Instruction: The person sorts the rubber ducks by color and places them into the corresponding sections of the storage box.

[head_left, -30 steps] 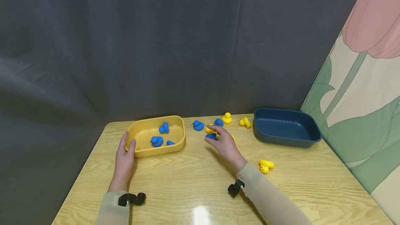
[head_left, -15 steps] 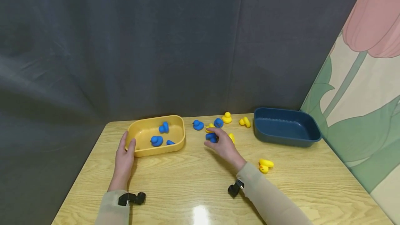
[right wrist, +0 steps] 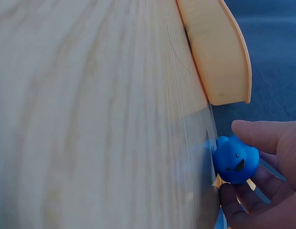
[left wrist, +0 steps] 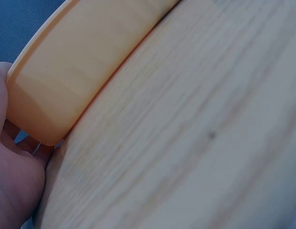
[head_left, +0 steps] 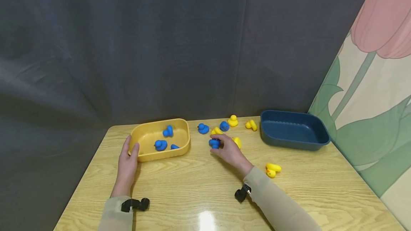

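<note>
Blue duck (head_left: 214, 143) held in the right hand (head_left: 230, 152), near the back of the tabletop (head_left: 179, 191); thumb on one side, curled fingers on the other. Right wrist view shows its dark beak. Firmness of hold, and whether the duck is clear of the wood: cannot tell.

Step in hand, judged: picking up this duck. Next move would seem to call for a secure pinch, then a lift that misses the neighbours: a yellow duck (head_left: 217, 131) just behind, another yellow duck (head_left: 237, 142) beside the hand.

Left hand (head_left: 127, 165) grips a corner of the yellow tub (head_left: 162, 157), thumb and fingers astride it. Contents: three blue ducks, one mostly hidden by the near wall. The placing suggests blue ones are gathered there.

Also loose: two blue ducks towards the back, two yellow ones beyond, one tipped-over yellow duck (head_left: 273, 170) nearer the person. Dark blue tub (head_left: 292, 144) at far right, inner floor showing.
</note>
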A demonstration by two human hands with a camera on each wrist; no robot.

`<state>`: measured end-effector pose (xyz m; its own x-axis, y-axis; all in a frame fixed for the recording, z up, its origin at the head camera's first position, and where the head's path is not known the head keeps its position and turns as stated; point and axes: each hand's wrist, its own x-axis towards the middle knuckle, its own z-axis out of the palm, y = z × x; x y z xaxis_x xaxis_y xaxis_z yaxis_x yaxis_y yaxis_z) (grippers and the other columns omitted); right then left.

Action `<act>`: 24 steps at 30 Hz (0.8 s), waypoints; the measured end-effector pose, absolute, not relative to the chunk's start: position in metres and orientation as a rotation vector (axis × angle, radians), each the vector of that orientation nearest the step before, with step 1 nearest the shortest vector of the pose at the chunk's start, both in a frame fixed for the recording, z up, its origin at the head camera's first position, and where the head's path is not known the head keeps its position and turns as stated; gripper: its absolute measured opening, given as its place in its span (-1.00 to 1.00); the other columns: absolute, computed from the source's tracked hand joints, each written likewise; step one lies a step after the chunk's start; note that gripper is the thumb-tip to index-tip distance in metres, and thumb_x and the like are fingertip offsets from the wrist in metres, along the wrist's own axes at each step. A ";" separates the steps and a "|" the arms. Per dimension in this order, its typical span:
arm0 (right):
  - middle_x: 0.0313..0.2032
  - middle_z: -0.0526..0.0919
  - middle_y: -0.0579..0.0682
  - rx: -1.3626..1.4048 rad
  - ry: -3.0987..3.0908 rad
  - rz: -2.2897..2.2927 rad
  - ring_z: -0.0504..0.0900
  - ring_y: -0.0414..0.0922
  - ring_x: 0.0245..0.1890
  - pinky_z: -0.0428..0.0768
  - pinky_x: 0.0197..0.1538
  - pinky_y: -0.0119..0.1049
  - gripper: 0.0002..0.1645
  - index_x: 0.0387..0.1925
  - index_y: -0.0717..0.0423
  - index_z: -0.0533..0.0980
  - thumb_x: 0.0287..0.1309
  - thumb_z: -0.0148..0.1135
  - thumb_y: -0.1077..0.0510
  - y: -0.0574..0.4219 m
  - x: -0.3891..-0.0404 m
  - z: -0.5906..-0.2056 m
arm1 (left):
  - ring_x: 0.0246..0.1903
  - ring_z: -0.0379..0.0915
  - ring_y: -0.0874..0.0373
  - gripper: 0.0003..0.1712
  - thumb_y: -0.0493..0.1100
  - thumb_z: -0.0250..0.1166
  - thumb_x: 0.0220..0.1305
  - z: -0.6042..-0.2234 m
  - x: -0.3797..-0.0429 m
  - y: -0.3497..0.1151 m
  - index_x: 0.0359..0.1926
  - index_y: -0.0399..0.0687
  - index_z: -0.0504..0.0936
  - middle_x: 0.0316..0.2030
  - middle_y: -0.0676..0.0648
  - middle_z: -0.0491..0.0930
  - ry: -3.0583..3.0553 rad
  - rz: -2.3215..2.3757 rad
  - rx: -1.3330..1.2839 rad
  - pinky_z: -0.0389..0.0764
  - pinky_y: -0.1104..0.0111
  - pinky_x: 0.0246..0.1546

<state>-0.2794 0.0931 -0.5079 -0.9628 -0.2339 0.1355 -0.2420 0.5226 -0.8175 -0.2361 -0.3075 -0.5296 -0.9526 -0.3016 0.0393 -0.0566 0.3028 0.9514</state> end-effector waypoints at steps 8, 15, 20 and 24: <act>0.21 0.68 0.12 0.465 -2.752 1.415 0.63 0.08 0.13 0.63 0.32 0.08 -0.49 0.27 0.21 0.69 0.32 0.54 0.39 0.093 -0.279 -0.508 | 0.75 -0.29 -0.13 -0.08 0.33 0.04 0.73 -0.530 -0.236 -0.308 0.84 0.25 -0.11 0.78 -0.09 -0.13 -2.353 -1.706 0.325 -0.15 -0.07 0.71; 0.17 0.67 0.08 0.462 -2.758 1.380 0.63 0.06 0.11 0.63 0.31 0.06 -0.52 0.21 0.20 0.71 0.28 0.56 0.42 0.092 -0.279 -0.509 | 0.75 -0.30 -0.11 -0.08 0.33 0.05 0.72 -0.531 -0.236 -0.308 0.84 0.27 -0.10 0.78 -0.08 -0.13 -2.345 -1.723 0.331 -0.15 -0.05 0.71; 0.14 0.67 0.03 0.428 -2.761 1.390 0.64 0.01 0.03 0.66 0.23 0.01 -0.52 0.22 0.18 0.72 0.29 0.59 0.34 0.091 -0.277 -0.509 | 0.75 -0.32 -0.12 -0.07 0.35 0.03 0.72 -0.530 -0.236 -0.307 0.84 0.28 -0.14 0.79 -0.08 -0.16 -2.354 -1.735 0.337 -0.15 -0.07 0.71; 0.13 0.68 0.01 0.424 -2.741 1.436 0.66 -0.02 0.03 0.69 0.23 -0.03 -0.50 0.24 0.18 0.71 0.30 0.61 0.29 0.090 -0.276 -0.507 | 0.75 -0.32 -0.14 -0.07 0.36 0.02 0.72 -0.529 -0.236 -0.307 0.84 0.28 -0.15 0.79 -0.09 -0.17 -2.365 -1.726 0.341 -0.16 -0.10 0.71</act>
<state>-0.2760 0.0897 -0.5073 -0.9630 -0.2300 0.1405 -0.2465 0.5405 -0.8045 -0.2360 -0.3067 -0.5292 -0.9547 -0.2967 0.0204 -0.0711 0.2942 0.9531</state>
